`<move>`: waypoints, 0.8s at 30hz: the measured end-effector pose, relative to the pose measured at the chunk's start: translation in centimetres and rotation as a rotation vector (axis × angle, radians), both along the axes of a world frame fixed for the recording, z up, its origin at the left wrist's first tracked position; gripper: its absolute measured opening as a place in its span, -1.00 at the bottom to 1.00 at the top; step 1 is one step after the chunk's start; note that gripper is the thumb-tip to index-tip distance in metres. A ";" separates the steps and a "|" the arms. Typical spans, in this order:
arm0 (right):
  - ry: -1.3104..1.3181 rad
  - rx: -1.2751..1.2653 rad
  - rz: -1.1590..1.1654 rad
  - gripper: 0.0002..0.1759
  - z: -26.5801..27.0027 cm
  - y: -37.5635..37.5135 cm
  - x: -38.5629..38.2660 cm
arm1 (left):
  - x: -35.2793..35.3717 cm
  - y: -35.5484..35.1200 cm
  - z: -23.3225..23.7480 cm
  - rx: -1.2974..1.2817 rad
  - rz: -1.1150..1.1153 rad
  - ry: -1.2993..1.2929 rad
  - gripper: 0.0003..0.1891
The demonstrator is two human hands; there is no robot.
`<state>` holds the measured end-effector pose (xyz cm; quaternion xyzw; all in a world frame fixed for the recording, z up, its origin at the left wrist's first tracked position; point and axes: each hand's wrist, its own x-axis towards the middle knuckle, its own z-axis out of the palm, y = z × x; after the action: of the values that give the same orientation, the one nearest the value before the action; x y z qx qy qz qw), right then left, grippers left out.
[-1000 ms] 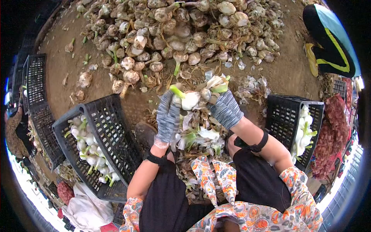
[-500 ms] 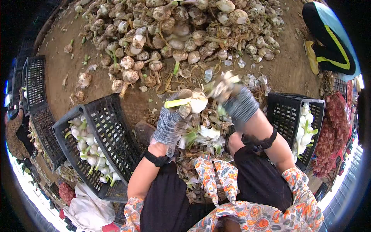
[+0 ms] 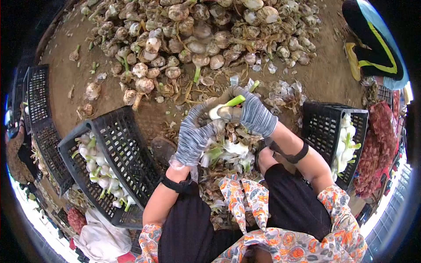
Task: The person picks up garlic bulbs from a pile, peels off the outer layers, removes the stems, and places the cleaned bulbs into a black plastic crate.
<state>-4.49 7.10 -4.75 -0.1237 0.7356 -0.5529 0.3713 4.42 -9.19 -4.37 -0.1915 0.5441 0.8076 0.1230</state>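
My left hand (image 3: 195, 130), in a grey striped glove with a dirty palm, is closed around a garlic bulb (image 3: 215, 112). The bulb's white side shows between my fingers, and its green stem (image 3: 236, 101) points up to the right. My right hand (image 3: 253, 113), gloved the same way, has its fingers closed on that bulb from the right. Another green stem end (image 3: 254, 86) sticks out beyond my right fingers; what it belongs to is hidden. Beneath my hands lie peeled garlic skins (image 3: 237, 151) in a loose heap.
A large pile of unpeeled garlic (image 3: 201, 44) covers the ground ahead. Black crates with cleaned garlic stand at left (image 3: 127, 144) and right (image 3: 322, 125). Red mesh sacks (image 3: 375, 149) lie beyond the right crate. Another person's leg (image 3: 372, 44) shows at upper right.
My right hand, blurred and apart with husks before, has come in against the bulb. The stem that pointed left now points right, and the bulb is more covered by fingers.
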 end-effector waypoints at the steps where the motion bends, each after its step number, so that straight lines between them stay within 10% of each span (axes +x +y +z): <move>1: -0.083 -0.026 0.022 -0.67 -0.2 0.0 -0.2 | 0.1 -0.1 -0.1 0.000 -0.002 -0.001 -0.49; 9: -0.355 -0.198 -0.046 -0.65 1.7 1.3 -0.5 | 0.1 -0.2 0.0 0.150 0.023 -0.052 -0.45; 13: 0.143 0.059 0.044 -0.63 0.8 0.4 0.5 | 0.1 -0.1 0.1 -0.011 0.029 -0.010 -0.45; 24: 0.200 -0.153 -0.171 -0.75 -1.6 0.8 1.5 | 0.6 0.3 -0.9 0.032 0.177 0.024 -0.52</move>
<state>-3.01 7.95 -6.39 -0.1433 0.7327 -0.6216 0.2371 5.05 -8.88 -5.28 -0.2274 0.5136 0.8260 0.0476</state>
